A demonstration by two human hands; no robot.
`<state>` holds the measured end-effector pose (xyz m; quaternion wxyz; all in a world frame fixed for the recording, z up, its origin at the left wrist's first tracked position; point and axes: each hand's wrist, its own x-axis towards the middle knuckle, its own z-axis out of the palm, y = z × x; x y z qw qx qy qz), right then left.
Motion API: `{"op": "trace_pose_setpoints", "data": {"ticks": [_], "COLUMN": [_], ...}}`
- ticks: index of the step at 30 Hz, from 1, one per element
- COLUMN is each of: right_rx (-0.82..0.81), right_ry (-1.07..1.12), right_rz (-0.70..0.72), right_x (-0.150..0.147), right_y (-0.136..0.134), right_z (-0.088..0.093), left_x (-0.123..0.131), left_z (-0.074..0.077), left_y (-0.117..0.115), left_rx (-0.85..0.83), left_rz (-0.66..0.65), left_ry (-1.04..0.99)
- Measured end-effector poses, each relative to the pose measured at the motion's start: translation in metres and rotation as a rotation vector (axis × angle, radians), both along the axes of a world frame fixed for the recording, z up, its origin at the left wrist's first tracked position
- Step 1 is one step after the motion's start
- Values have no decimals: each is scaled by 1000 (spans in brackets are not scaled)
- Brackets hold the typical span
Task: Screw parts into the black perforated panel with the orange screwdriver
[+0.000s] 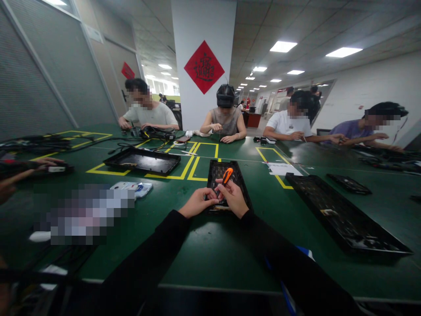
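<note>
An orange-and-black handle (227, 175), apparently a screwdriver's, slants up out of my right hand (233, 196), whose fingers are closed around its lower part. Its tip is hidden by the fingers. My left hand (201, 201) is pinched close beside it, fingertips meeting those of the right; whatever is between them is too small to make out. Both hands are over a black rectangular plastic shell (245, 193) with raised edges and a ribbed inside. The shell lies lengthwise in front of me on the green table (210, 259).
Another black shell (144, 161) lies at the left, and a longer one (348, 215) at the right beside a small black panel (349, 183). White paper (283, 169) and yellow tape rectangles mark the table. Cables (154, 133) lie farther back. Several people sit around; another person's hand is at far left.
</note>
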<state>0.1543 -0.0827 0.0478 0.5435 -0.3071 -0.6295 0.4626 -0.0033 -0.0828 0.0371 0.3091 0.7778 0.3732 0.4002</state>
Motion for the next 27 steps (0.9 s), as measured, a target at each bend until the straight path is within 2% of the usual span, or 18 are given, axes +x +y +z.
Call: {"op": "trace_pose_setpoints", "data": {"ticks": [12, 27], "right_rx": [13, -17], "right_ry": [-5, 12], "right_rz": [-21, -12], "right_x": [1, 1], "right_y": [-3, 1], "right_z": [3, 3], "left_x": [-4, -2], "left_z": [0, 0], "left_y": [1, 0], "left_rx": [49, 26], "left_rz": [-28, -1], "left_ry": [49, 31]}}
